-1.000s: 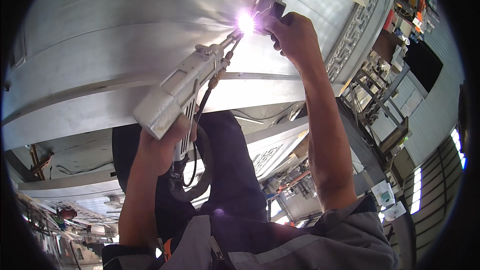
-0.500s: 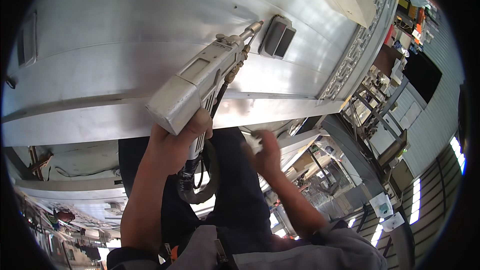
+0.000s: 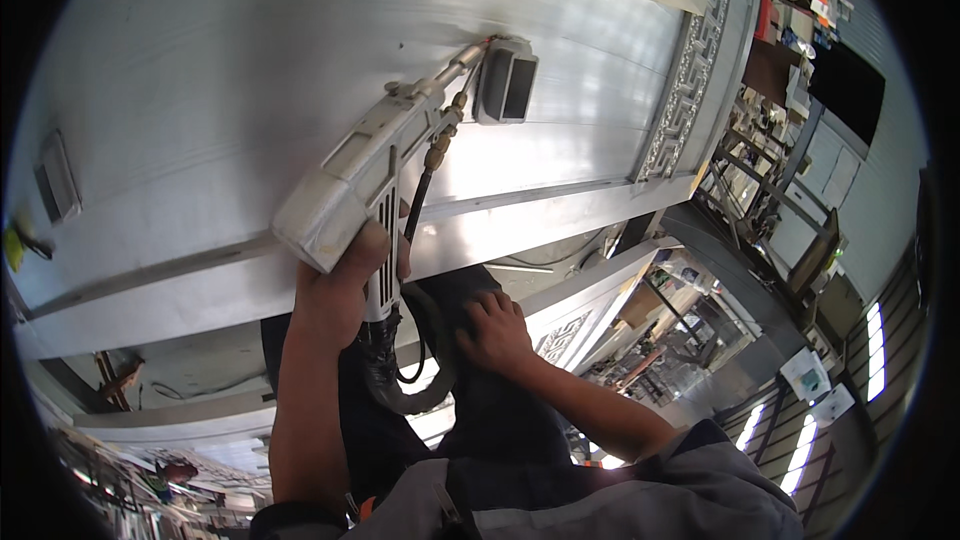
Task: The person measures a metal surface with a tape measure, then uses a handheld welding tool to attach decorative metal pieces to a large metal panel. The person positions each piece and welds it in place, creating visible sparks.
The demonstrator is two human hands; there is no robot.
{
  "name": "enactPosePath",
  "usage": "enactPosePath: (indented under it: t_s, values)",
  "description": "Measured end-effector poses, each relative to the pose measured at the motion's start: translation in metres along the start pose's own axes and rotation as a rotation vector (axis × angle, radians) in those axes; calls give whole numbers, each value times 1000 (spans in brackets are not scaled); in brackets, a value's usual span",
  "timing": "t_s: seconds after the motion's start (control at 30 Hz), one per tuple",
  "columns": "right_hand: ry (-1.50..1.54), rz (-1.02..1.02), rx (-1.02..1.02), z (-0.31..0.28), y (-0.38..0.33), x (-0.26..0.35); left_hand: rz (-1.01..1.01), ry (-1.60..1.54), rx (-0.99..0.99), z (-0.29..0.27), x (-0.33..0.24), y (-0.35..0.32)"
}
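While the left grip is clenched around the handle of a pale grey welding gun, the right grip is released, its fingers loosely spread on the dark trousers over the person's thigh. The gun lies obliquely across the view, over a large silvery metal panel, its blocky rear end toward the lower left and its narrow nozzle pointing to the upper right. The nozzle tip reaches the upper left corner of a small metal housing with a dark rectangular window; whether the two touch cannot be told. A small reddish spot shows at this tip. A black line with brass-coloured fittings runs along the gun's underside. Below the handle, a thick dark hose curves in a loop in front of the trousers. A second windowed housing lies at far left on the panel, well apart from the first. A raised fretwork strip borders the panel at right. A grey jacket occupies the lower edge; beyond the panel, at right, a dark rectangular board appears.
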State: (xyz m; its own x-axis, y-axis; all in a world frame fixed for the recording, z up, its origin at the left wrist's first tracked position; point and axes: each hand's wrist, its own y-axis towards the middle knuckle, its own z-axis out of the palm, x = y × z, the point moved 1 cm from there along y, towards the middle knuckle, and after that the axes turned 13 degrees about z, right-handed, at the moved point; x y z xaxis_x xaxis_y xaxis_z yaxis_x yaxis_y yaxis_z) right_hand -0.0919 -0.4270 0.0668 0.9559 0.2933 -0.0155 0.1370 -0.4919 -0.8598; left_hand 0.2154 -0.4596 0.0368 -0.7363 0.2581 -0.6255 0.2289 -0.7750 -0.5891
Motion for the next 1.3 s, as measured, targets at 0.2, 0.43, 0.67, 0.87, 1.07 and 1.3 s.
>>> enactPosePath:
  t_s: [0.2, 0.43, 0.67, 0.87, 1.07, 1.3]
  values:
    - [56, -22, -31, -1, 0, -5, 3, 8, -86, 6, -7, 1]
    - [52, 8, -9, 1, 1, -5, -8, 13, -24, 1, -10, 3]
    - [53, -3, 9, 5, -1, -6, 76, 44, -46, 3, -6, -4]
    - [52, -41, -31, 6, -2, -7, 51, -24, -31, 4, -5, -11]
    - [57, -71, -73, 6, -2, -7, 67, -58, -8, 1, 1, -16]
    - [59, -69, -71, 8, -2, -8, 68, -46, 10, 3, 2, -22]
